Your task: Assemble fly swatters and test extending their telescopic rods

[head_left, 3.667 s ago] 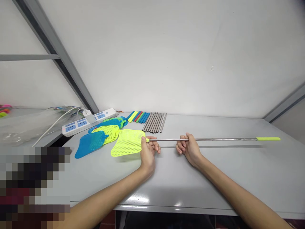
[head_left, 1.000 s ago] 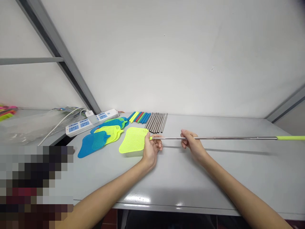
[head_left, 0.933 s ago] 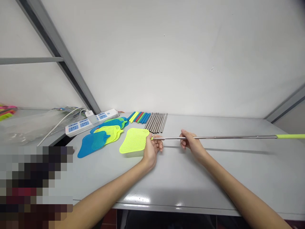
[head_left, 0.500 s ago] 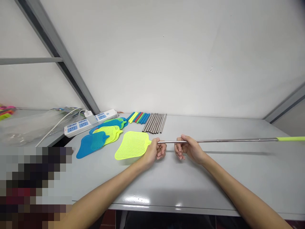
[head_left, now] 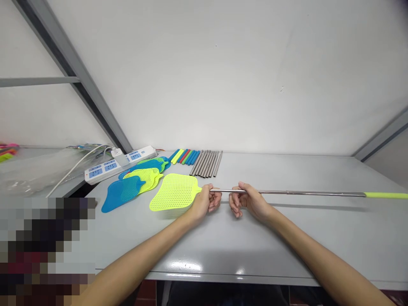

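A fly swatter with a yellow perforated head (head_left: pixel 174 192), a long metal telescopic rod (head_left: pixel 302 193) and a yellow handle (head_left: pixel 384 195) is held level above the table. My left hand (head_left: pixel 207 199) pinches the rod close to the swatter head. A short way to the right, my right hand (head_left: pixel 247 199) is closed round the same rod between thumb and fingers. The rod is extended in sections, and its handle reaches the right edge of the view. A blue swatter head (head_left: pixel 123 192) lies on the table left of the held one, overlapping yellow heads (head_left: pixel 148 178).
Several metal tubes (head_left: pixel 207 163) lie in a row at the back, beside coloured handle sleeves (head_left: pixel 185 156). A white power strip (head_left: pixel 110 166) with a plugged-in cable stands behind the swatter heads. Clear plastic bags (head_left: pixel 41 168) lie at the far left; a wall rises behind the grey table (head_left: pixel 287 242).
My right hand has slid slightly left along the rod, closer to my left hand. The handle end of the swatter has dipped a little and shifted left.
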A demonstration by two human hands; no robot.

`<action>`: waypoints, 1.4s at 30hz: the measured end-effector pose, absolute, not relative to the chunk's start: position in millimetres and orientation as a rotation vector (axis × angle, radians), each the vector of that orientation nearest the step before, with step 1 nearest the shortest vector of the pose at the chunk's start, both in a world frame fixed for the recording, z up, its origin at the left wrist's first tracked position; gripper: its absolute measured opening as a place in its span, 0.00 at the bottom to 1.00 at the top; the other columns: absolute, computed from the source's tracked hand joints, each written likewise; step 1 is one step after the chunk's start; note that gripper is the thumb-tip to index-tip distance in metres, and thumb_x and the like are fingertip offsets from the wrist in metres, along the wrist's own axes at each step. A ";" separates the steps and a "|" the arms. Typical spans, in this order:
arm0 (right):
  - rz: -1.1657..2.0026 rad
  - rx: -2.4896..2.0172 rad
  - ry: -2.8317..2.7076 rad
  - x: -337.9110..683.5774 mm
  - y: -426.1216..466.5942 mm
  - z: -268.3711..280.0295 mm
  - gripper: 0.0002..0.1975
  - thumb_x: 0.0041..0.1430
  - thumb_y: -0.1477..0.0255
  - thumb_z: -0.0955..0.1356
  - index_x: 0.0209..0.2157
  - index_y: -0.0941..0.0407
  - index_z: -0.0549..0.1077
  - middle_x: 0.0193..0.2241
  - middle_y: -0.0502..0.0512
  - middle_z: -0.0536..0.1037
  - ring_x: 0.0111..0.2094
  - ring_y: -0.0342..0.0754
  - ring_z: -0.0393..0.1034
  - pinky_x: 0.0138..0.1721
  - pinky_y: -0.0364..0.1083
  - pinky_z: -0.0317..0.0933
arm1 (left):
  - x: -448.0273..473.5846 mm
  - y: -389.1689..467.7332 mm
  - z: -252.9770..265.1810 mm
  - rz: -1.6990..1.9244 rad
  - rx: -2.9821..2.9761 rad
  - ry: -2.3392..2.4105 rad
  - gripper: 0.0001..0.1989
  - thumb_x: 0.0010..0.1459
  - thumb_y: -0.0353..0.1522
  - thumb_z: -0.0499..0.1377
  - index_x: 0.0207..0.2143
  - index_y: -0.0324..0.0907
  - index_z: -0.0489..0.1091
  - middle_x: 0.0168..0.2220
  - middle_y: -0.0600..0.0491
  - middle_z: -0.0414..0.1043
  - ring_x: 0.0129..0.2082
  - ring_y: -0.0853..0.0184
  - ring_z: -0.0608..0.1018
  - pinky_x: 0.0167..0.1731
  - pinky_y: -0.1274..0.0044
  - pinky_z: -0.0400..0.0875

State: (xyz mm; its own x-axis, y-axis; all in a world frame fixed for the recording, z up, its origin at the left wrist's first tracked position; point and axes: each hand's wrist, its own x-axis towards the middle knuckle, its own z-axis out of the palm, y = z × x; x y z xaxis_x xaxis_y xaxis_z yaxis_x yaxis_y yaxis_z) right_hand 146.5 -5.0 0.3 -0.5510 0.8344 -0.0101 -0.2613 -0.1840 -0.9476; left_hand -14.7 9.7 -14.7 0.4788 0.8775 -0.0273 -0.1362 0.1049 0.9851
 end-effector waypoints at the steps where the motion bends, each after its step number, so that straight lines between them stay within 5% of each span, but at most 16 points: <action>1: 1.832 -0.711 -1.303 146.4 -5.1 -0.5 0.22 0.55 0.63 0.50 0.16 0.59 0.61 0.13 0.52 0.65 0.15 0.43 0.62 0.17 0.42 0.52 | -14.5 9.8 -15.7 0.863 1.244 0.764 0.23 0.53 0.39 0.36 0.10 0.41 0.54 0.08 0.57 0.46 0.11 0.74 0.52 0.15 0.78 0.46; 29: 1.895 -0.789 -1.371 141.8 -4.2 -12.6 0.27 0.53 0.59 0.48 0.18 0.59 0.65 0.13 0.52 0.65 0.15 0.43 0.61 0.20 0.42 0.53 | -4.6 1.5 -15.3 0.818 1.283 0.870 0.23 0.51 0.39 0.38 0.10 0.40 0.57 0.08 0.57 0.50 0.10 0.75 0.55 0.15 0.79 0.49; 42: 1.532 -1.011 -1.195 140.9 -1.1 -4.7 0.20 0.50 0.65 0.60 0.11 0.56 0.48 0.09 0.43 0.47 0.12 0.37 0.44 0.17 0.41 0.41 | -1.7 4.0 -20.2 0.987 1.200 0.867 0.23 0.53 0.40 0.39 0.13 0.39 0.60 0.10 0.57 0.52 0.13 0.74 0.58 0.16 0.79 0.52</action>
State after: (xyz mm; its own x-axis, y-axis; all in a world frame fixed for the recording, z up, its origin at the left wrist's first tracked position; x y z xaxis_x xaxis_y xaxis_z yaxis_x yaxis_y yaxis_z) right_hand 140.9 -1.1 -4.7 -0.2436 0.9676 -0.0659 -0.1713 -0.1098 -0.9791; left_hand -1.7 4.0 -20.2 0.3419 0.9394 -0.0252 -0.1465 0.0798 0.9860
